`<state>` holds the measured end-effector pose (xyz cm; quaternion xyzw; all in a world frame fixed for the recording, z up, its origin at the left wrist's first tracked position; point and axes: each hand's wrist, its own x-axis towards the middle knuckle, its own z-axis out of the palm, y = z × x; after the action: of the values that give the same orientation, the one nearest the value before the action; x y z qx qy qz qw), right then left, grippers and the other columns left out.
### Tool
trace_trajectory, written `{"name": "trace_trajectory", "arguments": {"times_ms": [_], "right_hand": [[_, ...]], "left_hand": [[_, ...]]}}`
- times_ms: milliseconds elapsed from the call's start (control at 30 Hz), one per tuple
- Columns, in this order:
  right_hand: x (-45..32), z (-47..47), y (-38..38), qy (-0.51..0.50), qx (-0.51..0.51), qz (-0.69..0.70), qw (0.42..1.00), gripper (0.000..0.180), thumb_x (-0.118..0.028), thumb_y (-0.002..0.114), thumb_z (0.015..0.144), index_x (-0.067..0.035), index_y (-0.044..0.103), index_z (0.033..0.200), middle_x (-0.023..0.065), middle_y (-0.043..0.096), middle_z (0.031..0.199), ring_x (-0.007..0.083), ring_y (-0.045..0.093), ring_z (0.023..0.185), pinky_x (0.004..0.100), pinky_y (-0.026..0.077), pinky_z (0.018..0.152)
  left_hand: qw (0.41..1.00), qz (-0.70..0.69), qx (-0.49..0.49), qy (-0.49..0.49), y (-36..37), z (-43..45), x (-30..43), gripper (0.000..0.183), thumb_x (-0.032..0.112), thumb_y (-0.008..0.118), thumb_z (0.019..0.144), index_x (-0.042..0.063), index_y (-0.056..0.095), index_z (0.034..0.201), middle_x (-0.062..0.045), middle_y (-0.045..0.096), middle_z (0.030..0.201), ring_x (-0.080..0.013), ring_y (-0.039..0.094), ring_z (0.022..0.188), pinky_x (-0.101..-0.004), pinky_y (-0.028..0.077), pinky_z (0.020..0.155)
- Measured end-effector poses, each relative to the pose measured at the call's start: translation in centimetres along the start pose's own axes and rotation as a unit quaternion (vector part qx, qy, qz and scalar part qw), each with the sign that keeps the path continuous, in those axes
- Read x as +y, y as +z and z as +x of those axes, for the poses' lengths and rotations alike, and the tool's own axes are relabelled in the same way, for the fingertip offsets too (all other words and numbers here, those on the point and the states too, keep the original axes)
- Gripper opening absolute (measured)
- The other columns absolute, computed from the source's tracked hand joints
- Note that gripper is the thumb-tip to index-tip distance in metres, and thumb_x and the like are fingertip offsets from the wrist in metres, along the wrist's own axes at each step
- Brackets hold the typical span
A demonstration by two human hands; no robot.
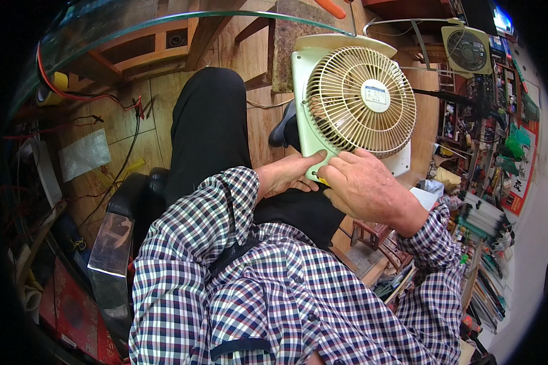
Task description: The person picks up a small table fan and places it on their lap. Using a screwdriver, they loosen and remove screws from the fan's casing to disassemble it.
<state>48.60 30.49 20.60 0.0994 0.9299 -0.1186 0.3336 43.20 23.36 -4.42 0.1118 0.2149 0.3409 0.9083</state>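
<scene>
A pale green and cream electric fan (308,132) leans across my right leg and the edge of a worn stool. Its round cream wire grille (342,68) faces up, with a white label (375,95) bearing writing at the hub. My left hand (290,172) grips the frame's near corner, thumb on top and fingers beneath. Close beside it, my right hand (363,185) pinches a yellow-handled tool (322,181) at the screw hole (314,173) in that corner. The fingers hide most of this tool, so its exact kind cannot be told.
A glass tabletop edge (173,18) curves above the stool (285,50). Red and black wires (137,107) hang at left, near a metal-faced chair armrest (112,255). Another box fan (466,49) stands at upper right, above shelves crowded with parts and tools (484,269).
</scene>
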Motion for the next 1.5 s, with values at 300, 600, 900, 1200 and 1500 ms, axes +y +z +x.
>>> {"name": "trace_trajectory", "arguments": {"times_ms": [300,600,900,1200,1500], "right_hand": [[0.3,0.0,0.3,0.004,0.039,-0.01,0.999,0.016,-0.023,0.073,0.102,-0.008,0.067,0.102,0.0087,0.071,0.1,0.0253,0.071,0.1,0.0404,0.053,0.084],[-0.4,0.2,0.8,-0.016,0.101,-0.019,0.995,0.018,-0.025,0.076,0.101,-0.009,0.069,0.099,0.0078,0.071,0.085,0.0274,0.073,0.085,0.0394,0.054,0.082],[-0.6,0.2,1.5,-0.009,0.114,-0.015,0.993,0.019,-0.026,0.076,0.098,-0.01,0.065,0.095,0.0071,0.072,0.086,0.0254,0.075,0.088,0.0409,0.056,0.079],[-0.4,0.2,3.1,0.011,0.178,0.023,0.984,0.025,-0.028,0.081,0.095,-0.008,0.066,0.095,0.0077,0.069,0.074,0.0273,0.076,0.074,0.0423,0.06,0.074],[-1.1,0.3,2.8,0.044,0.222,-0.001,0.974,0.021,-0.022,0.08,0.095,-0.008,0.064,0.094,0.0089,0.072,0.087,0.0266,0.076,0.082,0.0418,0.057,0.076]], "left_hand": [[1.0,0.01,-0.006,0.009,-0.2,0.4,-0.4,0.074,0.071,0.043,0.118,0.008,0.061,0.152,-0.005,0.073,0.126,-0.0123,0.069,0.097,-0.0283,0.06,0.089],[1.0,-0.013,-0.012,0.014,-0.3,0.7,-1.2,0.075,0.071,0.046,0.117,0.007,0.062,0.153,-0.007,0.074,0.13,-0.016,0.07,0.103,-0.0314,0.059,0.092],[0.999,-0.034,-0.01,0.018,-0.3,0.8,-1.4,0.073,0.071,0.048,0.117,0.01,0.064,0.154,-0.003,0.075,0.13,-0.0142,0.07,0.11,-0.0335,0.056,0.097],[0.999,-0.051,0.008,-0.009,0.2,0.1,-0.5,0.065,0.059,0.047,0.121,0.008,0.059,0.158,-0.006,0.072,0.146,-0.0152,0.071,0.125,-0.0325,0.059,0.106],[1.0,-0.017,0.02,-0.008,-0.5,0.3,-1.1,0.069,0.066,0.05,0.118,0.012,0.06,0.159,-0.001,0.073,0.139,-0.0138,0.071,0.112,-0.035,0.055,0.101]]}}
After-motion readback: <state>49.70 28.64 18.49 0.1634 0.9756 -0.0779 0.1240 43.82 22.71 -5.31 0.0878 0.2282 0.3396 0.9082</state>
